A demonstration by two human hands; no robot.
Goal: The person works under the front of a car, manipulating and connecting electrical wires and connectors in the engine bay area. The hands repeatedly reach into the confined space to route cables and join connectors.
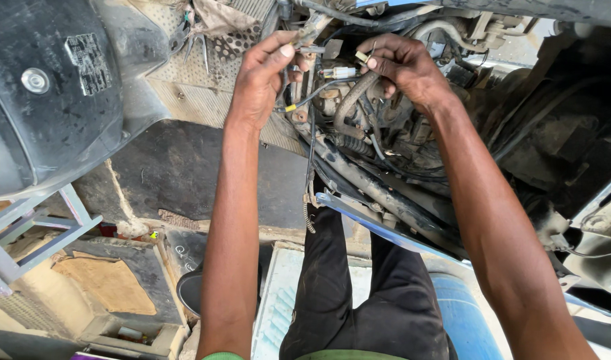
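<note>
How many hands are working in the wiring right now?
2. The left hand pinches a wire end at upper centre; the right hand holds a small connector beside it. No other hands show.

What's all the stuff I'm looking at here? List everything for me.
White connector: one, white, between the two hands, on thin wires.
Black cable: one, black with a yellow band, hanging below the left hand.
Ribbed hose: one, grey-brown, curving under the right hand.
Frame tube: one, dirty black, slanting down to the right.
Black cover: one, black, rounded, upper left.
Perforated plate: one, tan metal, top centre.
Metal stand: one, grey, left edge.
Blue drum: one, blue, bottom right of centre.
Trousers: black, the person's legs, bottom centre.
Left hand: pinching a small wire end.
Right hand: pinching a small pale terminal.
</note>
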